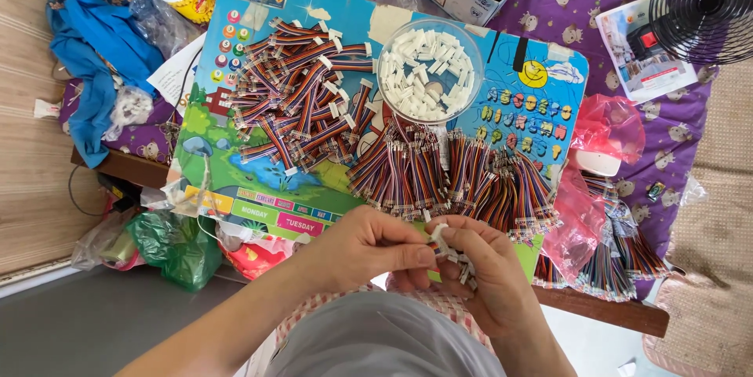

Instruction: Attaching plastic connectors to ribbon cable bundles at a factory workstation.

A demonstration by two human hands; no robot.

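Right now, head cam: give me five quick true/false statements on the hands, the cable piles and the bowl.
1. The left hand pinches a striped cable end against the right hand. True.
2. The clear bowl holds white connector housings. True.
3. The bowl holds only coloured wires. False: it holds white plastic pieces.
4. The right hand holds several small white connectors. True.
5. The black fan stands at the left edge. False: it is at the upper right.
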